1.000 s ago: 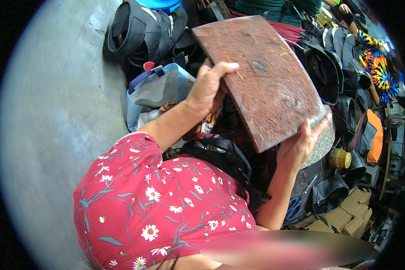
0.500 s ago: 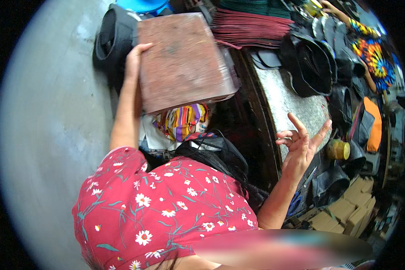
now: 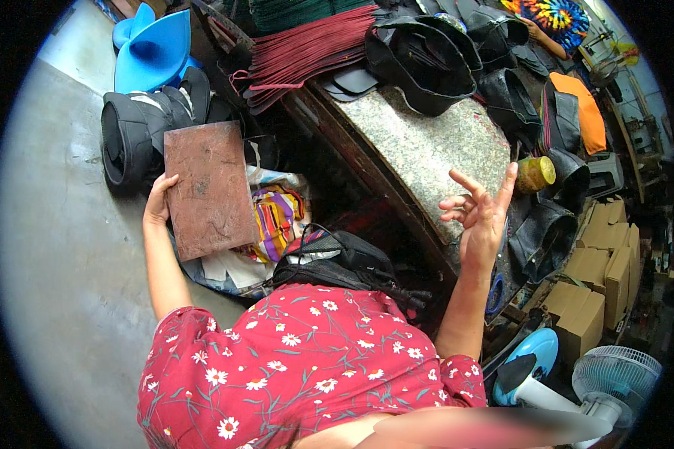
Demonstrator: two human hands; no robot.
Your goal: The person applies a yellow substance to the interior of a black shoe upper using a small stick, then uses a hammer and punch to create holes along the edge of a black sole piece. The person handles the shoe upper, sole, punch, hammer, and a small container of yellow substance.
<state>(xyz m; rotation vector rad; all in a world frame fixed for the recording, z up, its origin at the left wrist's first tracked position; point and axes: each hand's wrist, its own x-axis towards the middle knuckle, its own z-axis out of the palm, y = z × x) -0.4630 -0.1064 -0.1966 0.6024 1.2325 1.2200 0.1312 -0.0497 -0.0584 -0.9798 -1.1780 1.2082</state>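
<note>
My left hand (image 3: 159, 200) grips the left edge of a flat, reddish-brown rectangular board (image 3: 208, 191), which has scratches and worn edges. The board is held out to the left, above a bag with a striped purple, yellow and orange cloth (image 3: 275, 221). My right hand (image 3: 481, 217) is raised with nothing in it, its fingers spread, over the near right part of a worktable with a speckled, stained top (image 3: 419, 142). Just right of those fingers lies a yellow can (image 3: 535, 174).
Stacked red sheets (image 3: 311, 56) and black curved pieces (image 3: 423, 63) crowd the table's far side. Black rolled pieces (image 3: 131, 138) stand beyond the board, near blue sheets (image 3: 153, 52). A fan (image 3: 614, 382) and cardboard boxes (image 3: 577, 310) are at right. A co-worker's arm (image 3: 547, 39) shows at the back.
The board has moved down and left in the picture, now appearing smaller, with my left hand still on it. The view has shifted, bringing the fan into sight. My right hand stays raised.
</note>
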